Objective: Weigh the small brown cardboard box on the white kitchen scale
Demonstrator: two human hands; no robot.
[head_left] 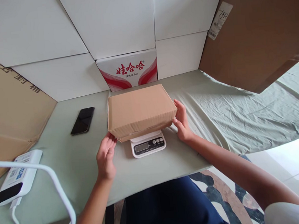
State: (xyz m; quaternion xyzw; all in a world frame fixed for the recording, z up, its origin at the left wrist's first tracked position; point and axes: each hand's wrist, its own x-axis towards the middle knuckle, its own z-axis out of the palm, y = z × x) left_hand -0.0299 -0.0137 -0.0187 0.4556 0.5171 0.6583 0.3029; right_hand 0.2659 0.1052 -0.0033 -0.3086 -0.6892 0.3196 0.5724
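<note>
A closed brown cardboard box (141, 107) sits over a white kitchen scale (149, 147), hiding most of its platform. Whether the box's full weight rests there, I cannot tell. The scale's dark display and round buttons face me, and I can read no figure on it. At the box's near left corner, my left hand (106, 158) has its fingertips against the lower edge, partly hidden beneath it. My right hand (181, 121) grips the right end, thumb at the near corner and fingers along the side. Between them, the two hands hold the box.
Left of the box lies a black phone (83, 120). A white power bank (18, 175) with a white cable (59, 188) is at the far left. Large cardboard panels (257, 31) flank the green cloth-covered table (144, 178); white boxes (108, 22) and a red-printed carton (130, 70) stand behind.
</note>
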